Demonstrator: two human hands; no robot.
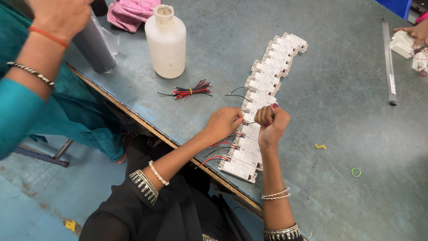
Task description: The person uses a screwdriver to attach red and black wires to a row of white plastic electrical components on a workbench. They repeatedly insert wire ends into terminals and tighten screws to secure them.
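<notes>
Head view, looking down at a grey-blue tabletop (339, 98) with a long row of small white rectangular modules (263, 96) running diagonally across it, overlapping like roof tiles. Both of the person's hands meet over the middle of that row. The left hand (223, 125) has its fingers curled in tight, pinching what looks like a thin dark wire (250, 123) between the two hands, though it's too small to be sure what's actually gripped. The right hand (273, 121) is closed into a loose fist just beside it, fingers folded down, apparently on the other end of that same wire.

Red and black leads (218, 151) stick out of the nearer modules toward the tabletop edge. A bundle of red and black wires (191, 90) tied with a yellow band lies just left of the row, near a white plastic bottle (166, 42). Pink cloth (130, 13) sits behind the bottle. A green rubber band (355, 172) and a yellow one (320, 146) lie off to the right, and a long clear tube (388, 62) lies further back. Another person's arm in teal (26, 85) is at the left, someone else's hand (414, 32) top right.
</notes>
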